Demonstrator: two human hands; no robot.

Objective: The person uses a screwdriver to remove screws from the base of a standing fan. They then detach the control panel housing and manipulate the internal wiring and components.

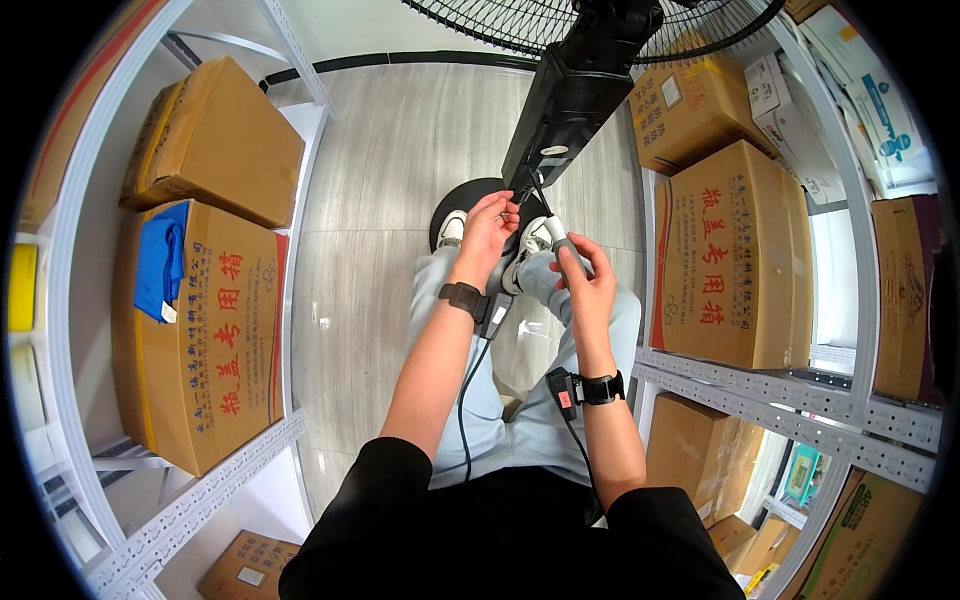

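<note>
Black fan (572, 110) near edge of right shelf (760, 382). Blue cloth (160, 260) over upper corner of carton (225, 370); contents hidden. Right hand (590, 283) gripping screwdriver-like tool (557, 232); left hand (486, 232) narrow, hold unclear.

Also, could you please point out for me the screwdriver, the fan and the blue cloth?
Screwdriver (556, 229), head view: white part of its handle.
Fan (563, 112), head view: its black column.
Blue cloth (160, 262), head view: middle of its folds.

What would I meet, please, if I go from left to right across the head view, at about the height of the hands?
Yellow object → blue cloth → left hand → right hand holding a white-and-grey tool → large cardboard box → brown box near the right edge.
</note>
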